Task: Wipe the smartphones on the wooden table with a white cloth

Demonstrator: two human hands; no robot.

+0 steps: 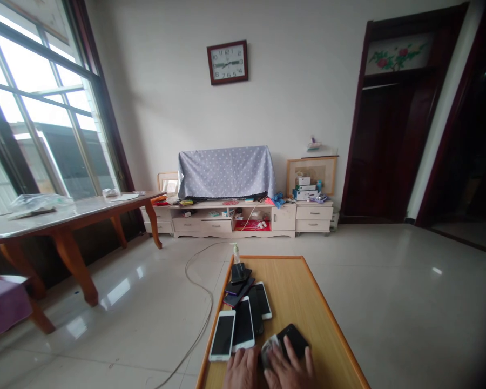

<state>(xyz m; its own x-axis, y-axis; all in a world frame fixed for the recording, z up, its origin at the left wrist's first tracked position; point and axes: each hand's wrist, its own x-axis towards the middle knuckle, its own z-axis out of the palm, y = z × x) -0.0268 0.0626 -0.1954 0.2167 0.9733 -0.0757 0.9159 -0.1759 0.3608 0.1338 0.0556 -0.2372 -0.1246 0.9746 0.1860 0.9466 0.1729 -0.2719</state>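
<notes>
Right hand [290, 370] flat (fingers spread) on black phone [295, 336]; left hand [240, 369] beside.

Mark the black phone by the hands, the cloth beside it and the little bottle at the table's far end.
black phone [295, 336], head view, middle of its dark face.
cloth [268, 346], head view, pale fold left of the phone.
bottle [236, 255], head view, its clear body below the pump.

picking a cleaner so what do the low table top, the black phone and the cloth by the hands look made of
Low table: likely bamboo or pale wood, with fine lengthwise grain, a satin sheen and darker orange edging.
Black phone under the right hand: smooth glossy face, probably glass.
Cloth: pale grey, crumpled, soft fabric; the weave is too small to tell.
</notes>
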